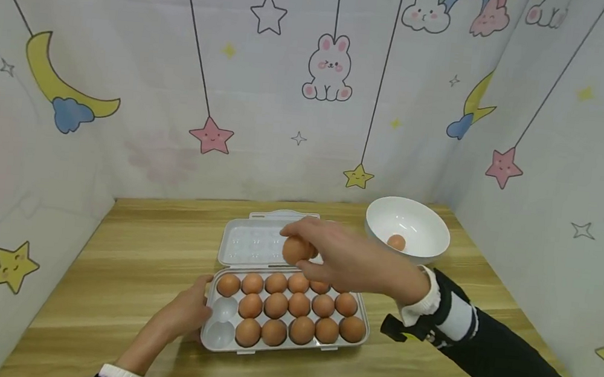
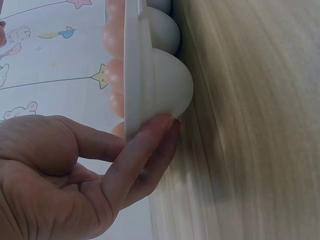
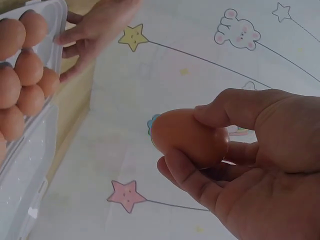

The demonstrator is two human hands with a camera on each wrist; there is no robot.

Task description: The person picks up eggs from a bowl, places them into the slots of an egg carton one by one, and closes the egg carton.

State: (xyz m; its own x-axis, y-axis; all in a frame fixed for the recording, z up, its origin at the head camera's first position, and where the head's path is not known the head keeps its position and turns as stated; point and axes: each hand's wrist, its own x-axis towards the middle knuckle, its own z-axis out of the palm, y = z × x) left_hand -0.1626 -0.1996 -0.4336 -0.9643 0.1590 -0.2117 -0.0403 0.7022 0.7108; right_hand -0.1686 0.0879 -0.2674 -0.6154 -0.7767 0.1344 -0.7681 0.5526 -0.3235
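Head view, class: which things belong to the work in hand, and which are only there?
In use: right hand holding an egg; left hand steadying the egg tray; white bowl holding one egg.
Only there: wooden table; cartoon backdrop.

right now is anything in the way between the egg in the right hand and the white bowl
Nothing visible is. The right hand holds the egg in the air above the open lid of the egg tray. The white bowl sits to the right on bare table, open on top, with one egg inside.
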